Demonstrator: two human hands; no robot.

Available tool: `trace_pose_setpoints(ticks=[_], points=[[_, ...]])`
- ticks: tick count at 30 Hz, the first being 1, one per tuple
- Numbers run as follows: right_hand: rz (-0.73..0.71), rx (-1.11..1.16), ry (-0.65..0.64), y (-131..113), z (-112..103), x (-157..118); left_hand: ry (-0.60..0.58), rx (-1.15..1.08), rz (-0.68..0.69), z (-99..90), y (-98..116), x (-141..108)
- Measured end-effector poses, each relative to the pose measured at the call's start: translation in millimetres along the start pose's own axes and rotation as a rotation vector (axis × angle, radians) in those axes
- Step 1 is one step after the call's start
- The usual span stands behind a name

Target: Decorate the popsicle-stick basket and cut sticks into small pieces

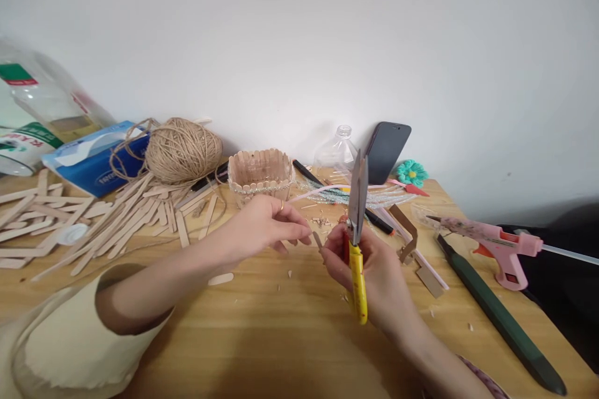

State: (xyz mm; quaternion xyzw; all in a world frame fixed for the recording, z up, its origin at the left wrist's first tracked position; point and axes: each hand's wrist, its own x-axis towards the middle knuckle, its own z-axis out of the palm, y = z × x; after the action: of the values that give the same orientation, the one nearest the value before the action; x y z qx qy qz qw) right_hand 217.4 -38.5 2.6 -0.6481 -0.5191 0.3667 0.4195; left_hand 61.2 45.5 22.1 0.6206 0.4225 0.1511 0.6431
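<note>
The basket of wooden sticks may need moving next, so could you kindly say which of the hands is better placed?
Probably the left hand: it is nearer the basket and looks empty, while the right hand holds the scissors and a small piece of stick.

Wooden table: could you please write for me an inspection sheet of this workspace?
Surface: wooden table, small wood chips scattered.
Things: scissors with blades up; short stick piece; stick-covered box upright.
Clutter: loose sticks, ball of twine and tissue pack at left; glue gun at right.
Hands: right holds scissors and stick piece; left beside the piece, contact unclear.
Cables: none clearly seen.
Surroundings: pale wall behind, phone propped near it.
</note>
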Motion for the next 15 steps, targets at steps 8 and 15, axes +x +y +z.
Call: trace_pose_setpoints(ticks=[8, 15], points=[[0.017, 0.071, -0.022, -3.8, -2.5, 1.1, -0.158, 0.638, 0.143, -7.3, -27.9, 11.9], [0.02, 0.108, -0.022, -5.7, -2.1, 1.4, -0.206, 0.624, 0.141, -4.8, -41.4, 18.8]])
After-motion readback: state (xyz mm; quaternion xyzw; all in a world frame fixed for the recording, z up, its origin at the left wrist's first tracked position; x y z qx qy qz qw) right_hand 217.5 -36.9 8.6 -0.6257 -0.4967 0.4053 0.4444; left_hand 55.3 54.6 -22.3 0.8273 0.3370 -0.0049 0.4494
